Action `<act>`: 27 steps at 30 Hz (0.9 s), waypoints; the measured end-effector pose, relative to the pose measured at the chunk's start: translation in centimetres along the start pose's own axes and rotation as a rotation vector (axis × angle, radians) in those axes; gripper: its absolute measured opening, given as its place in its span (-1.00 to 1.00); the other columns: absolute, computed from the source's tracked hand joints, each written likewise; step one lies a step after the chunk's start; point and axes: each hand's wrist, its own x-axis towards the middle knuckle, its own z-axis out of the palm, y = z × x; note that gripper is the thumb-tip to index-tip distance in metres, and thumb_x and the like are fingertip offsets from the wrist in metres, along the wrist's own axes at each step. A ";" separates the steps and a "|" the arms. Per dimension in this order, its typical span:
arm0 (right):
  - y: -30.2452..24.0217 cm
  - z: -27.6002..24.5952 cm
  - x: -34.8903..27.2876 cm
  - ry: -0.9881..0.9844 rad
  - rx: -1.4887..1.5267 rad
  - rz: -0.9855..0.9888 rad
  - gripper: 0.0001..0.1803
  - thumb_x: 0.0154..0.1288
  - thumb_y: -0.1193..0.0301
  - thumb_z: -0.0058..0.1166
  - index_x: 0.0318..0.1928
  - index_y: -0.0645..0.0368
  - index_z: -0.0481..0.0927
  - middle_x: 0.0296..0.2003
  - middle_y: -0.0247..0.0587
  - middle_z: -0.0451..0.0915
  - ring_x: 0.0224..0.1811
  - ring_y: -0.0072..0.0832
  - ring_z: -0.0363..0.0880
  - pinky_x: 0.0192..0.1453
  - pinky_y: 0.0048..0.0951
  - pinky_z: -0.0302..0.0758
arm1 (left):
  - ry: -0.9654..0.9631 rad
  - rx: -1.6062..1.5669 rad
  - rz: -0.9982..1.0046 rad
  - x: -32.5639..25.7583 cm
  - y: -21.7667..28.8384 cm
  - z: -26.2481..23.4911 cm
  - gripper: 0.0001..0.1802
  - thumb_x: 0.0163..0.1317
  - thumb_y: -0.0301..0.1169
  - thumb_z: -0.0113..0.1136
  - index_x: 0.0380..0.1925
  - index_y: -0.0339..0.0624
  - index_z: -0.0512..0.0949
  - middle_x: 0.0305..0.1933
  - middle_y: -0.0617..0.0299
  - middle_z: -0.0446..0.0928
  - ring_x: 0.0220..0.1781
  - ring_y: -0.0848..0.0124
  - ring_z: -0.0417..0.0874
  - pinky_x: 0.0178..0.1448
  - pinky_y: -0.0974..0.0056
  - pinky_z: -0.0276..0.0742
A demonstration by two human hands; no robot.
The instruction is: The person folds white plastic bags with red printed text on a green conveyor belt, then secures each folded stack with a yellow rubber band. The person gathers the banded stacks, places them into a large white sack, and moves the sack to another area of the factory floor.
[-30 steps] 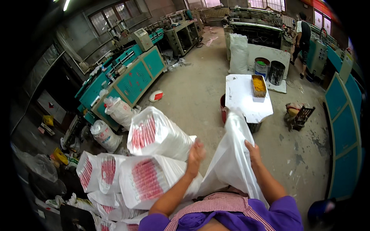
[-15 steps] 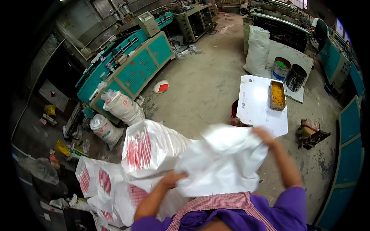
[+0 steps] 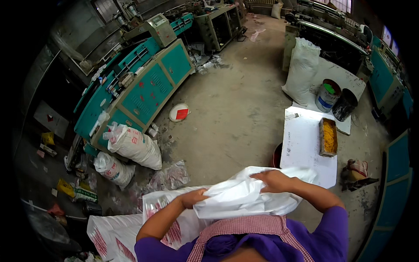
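Note:
A large white plastic bag, bunched and creased, lies across the front of my body. My left hand grips its left edge. On the upper right side, my right hand has its fingers closed on the folded plastic. Beneath and left of my left forearm are white packs with red markings, partly hidden by my arm and the bag.
A white board at right bears a box of yellow paste. Beyond stand a paint bucket, a black bucket and a tall white sack. Filled sacks lean near the green machine at left.
The spread white plastic has been drawn lower and gathered against my body. My right hand has moved left and inward, and the view has shifted, so the board sits lower.

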 end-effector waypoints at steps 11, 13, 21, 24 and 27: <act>16.7 -15.8 22.1 0.883 1.223 0.294 -0.67 0.11 0.38 0.23 -0.17 0.35 0.55 -0.29 -0.05 0.63 -0.38 -0.35 0.64 -0.27 -0.37 0.58 | 0.722 -0.185 0.555 21.8 9.2 -6.8 -0.57 0.36 -0.28 -0.04 0.16 -0.23 0.31 -0.07 0.16 0.47 -0.11 0.39 0.52 -0.01 0.24 0.49; 17.3 -16.0 26.8 0.838 0.957 0.368 -0.62 0.12 0.32 0.23 -0.13 0.35 0.54 -0.24 -0.08 0.62 -0.27 -0.35 0.62 -0.13 -0.37 0.55 | 0.499 -0.770 0.403 26.2 16.4 -5.3 -0.54 0.37 -0.24 -0.05 0.19 -0.26 0.28 0.03 0.12 0.45 0.00 0.34 0.52 0.08 0.24 0.47; 39.0 -31.7 25.7 0.421 1.272 0.308 -0.54 0.30 0.12 0.02 0.01 0.24 0.50 -0.04 -0.18 0.54 -0.08 -0.39 0.54 0.07 -0.39 0.47 | 0.225 -0.482 0.401 33.4 26.1 -21.6 -0.51 0.32 -0.29 -0.01 0.16 -0.36 0.30 0.11 0.01 0.46 0.08 0.21 0.55 0.20 0.15 0.45; 50.1 -38.3 16.9 0.377 1.334 0.608 -0.71 0.18 0.44 0.07 -0.12 0.38 0.53 -0.15 0.04 0.59 -0.13 -0.22 0.62 -0.04 -0.30 0.56 | 0.132 -0.335 0.192 30.4 25.2 -26.4 -0.54 0.23 -0.39 0.03 0.10 -0.39 0.36 0.08 -0.04 0.50 0.08 0.14 0.57 0.22 0.08 0.45; 59.4 -31.1 16.8 0.581 0.565 0.834 -0.35 -0.02 0.41 0.24 0.14 0.27 0.38 -0.05 0.11 0.56 -0.04 -0.13 0.57 0.05 -0.20 0.50 | 0.255 -0.859 0.185 40.4 22.8 -30.0 -0.59 0.18 -0.45 0.05 0.03 -0.42 0.44 0.01 0.01 0.55 0.07 0.24 0.57 0.23 0.17 0.44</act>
